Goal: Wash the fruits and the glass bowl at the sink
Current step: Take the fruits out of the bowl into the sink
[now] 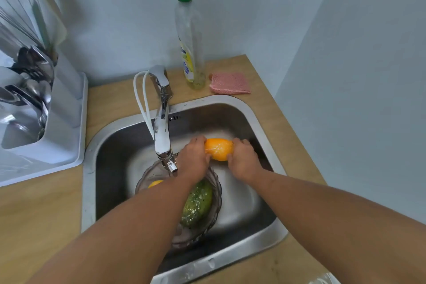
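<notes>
Gripping orange fruit point(219, 148) btwn both hands | left hand point(193, 160) fingers wrapped L end | right hand point(243, 159) R end

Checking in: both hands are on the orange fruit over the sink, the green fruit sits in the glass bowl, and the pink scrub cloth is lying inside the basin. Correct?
Not quite. The pink scrub cloth lies on the wooden counter behind the sink, beside the soap bottle, not in the basin. The head view shows it. The rest holds: left hand and right hand hold the orange fruit; the green fruit sits in the glass bowl.

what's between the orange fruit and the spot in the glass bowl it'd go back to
The person's left forearm crosses over the glass bowl, and the green fruit fills its right side. Both hands hold the orange fruit above the sink.
</notes>
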A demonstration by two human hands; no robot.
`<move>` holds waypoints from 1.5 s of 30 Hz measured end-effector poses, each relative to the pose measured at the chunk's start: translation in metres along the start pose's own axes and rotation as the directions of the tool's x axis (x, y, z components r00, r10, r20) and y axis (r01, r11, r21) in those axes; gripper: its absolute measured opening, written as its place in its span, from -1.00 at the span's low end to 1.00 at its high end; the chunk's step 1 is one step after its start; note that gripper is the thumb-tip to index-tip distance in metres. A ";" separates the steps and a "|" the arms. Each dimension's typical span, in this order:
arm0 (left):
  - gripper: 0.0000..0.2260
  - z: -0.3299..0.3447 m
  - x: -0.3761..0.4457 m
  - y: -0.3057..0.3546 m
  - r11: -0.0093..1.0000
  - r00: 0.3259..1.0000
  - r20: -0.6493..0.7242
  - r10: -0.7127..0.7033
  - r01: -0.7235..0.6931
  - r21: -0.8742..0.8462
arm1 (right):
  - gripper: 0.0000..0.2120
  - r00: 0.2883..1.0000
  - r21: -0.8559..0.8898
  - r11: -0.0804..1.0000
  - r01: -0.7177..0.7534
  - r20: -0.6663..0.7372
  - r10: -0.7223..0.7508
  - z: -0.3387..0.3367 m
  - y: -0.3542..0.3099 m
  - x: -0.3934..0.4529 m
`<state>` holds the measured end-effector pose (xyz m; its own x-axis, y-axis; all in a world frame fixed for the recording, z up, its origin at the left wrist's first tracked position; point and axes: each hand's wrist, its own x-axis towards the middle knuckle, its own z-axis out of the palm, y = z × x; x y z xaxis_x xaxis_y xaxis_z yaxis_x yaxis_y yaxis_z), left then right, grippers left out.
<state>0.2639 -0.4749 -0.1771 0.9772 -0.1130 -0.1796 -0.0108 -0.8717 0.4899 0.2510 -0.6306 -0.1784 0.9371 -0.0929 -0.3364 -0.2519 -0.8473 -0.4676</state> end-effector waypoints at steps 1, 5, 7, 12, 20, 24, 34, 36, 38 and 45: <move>-0.63 0.002 0.001 -0.002 1.000 1.000 0.003 0.003 -0.003 0.009 | -0.68 1.000 -0.007 1.000 -0.015 0.000 0.015 0.003 0.000 0.000; -0.63 0.007 0.004 -0.005 1.000 1.000 0.003 0.001 -0.001 0.026 | -0.68 0.998 -0.018 0.998 -0.058 -0.025 0.058 0.011 0.000 0.001; -0.65 0.010 0.005 -0.005 0.999 1.000 0.006 -0.001 0.000 0.048 | -0.67 0.997 -0.021 0.997 -0.074 -0.033 0.074 0.014 0.001 0.000; -0.67 0.012 0.003 -0.005 0.993 1.000 0.017 0.008 -0.010 0.120 | -0.66 0.997 -0.030 0.997 -0.075 -0.035 0.074 0.017 0.005 -0.006; -0.62 -0.021 -0.026 -0.037 1.000 1.000 0.015 -0.019 0.019 0.001 | -0.59 0.999 -0.089 0.996 0.004 -0.039 -0.008 0.000 -0.006 -0.028; -0.72 -0.066 -0.049 -0.059 0.993 0.993 0.010 -0.115 0.114 0.038 | -0.67 0.996 -0.105 0.993 0.056 -0.063 -0.063 -0.018 -0.027 -0.035; -0.45 -0.098 -0.084 -0.097 0.974 0.967 0.119 -0.226 0.220 0.058 | -0.78 0.964 -0.006 0.974 0.226 0.142 -0.223 0.019 -0.089 -0.042; -0.51 -0.090 -0.084 -0.099 0.975 0.966 0.134 -0.223 0.220 0.038 | -0.88 0.960 -0.033 0.975 0.221 0.183 -0.211 0.032 -0.093 -0.045; -0.53 -0.078 -0.083 -0.098 0.976 0.965 0.146 -0.218 0.219 0.010 | -0.85 0.955 -0.102 0.968 0.228 0.218 -0.202 0.044 -0.093 -0.046; -0.76 -0.043 -0.079 -0.091 0.929 0.942 0.132 -0.307 0.327 -0.175 | -0.58 0.975 -0.091 0.980 0.179 0.147 -0.165 0.071 -0.090 -0.041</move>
<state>0.1965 -0.3663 -0.1709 0.8963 0.0984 -0.4323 0.3469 -0.7629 0.5455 0.2185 -0.5137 -0.1809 0.9198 0.1262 -0.3715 -0.0567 -0.8942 -0.4441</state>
